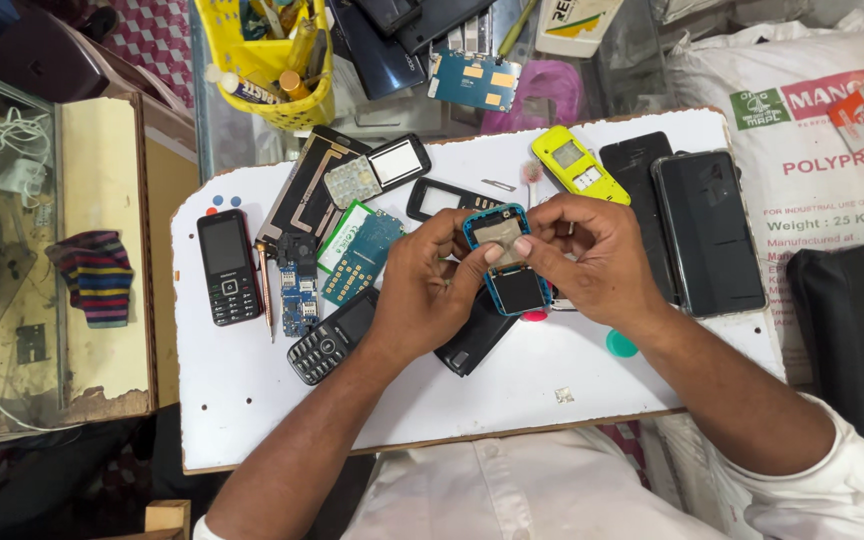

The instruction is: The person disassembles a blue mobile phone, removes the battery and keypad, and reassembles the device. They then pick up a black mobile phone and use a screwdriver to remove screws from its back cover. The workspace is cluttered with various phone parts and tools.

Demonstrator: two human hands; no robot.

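Two hands: meeting over the middle of the white board [252, 400], both gripping one small blue-framed phone [508, 262].
Left hand [427, 290]: fingers curled under the phone's left edge, thumb pressed on the inner plate near the top.
Right hand [592, 255]: fingers closed round the right edge, thumb lying across the open upper half.
Blue-framed phone: held just above the board, back facing up, cover off, metal plate showing above, dark block below.
Step in hand: judged to be work on the opened back, thumbs pressing or seating a part in the upper bay.
Next move: likely calls for steady thumb pressure and a firm hold on both edges, so the frame does not twist.
Under the hands: black cover [472, 345] lying partly hidden, touching the board.
Left of the hands: black keypad phone [327, 345], green circuit boards [357, 255], black bar phone [227, 265] further off.
Right of the hands: yellow phone [577, 165], two dark smartphones [707, 230] side by side.
Far edge: yellow basket [267, 60] with tools, beyond the board.
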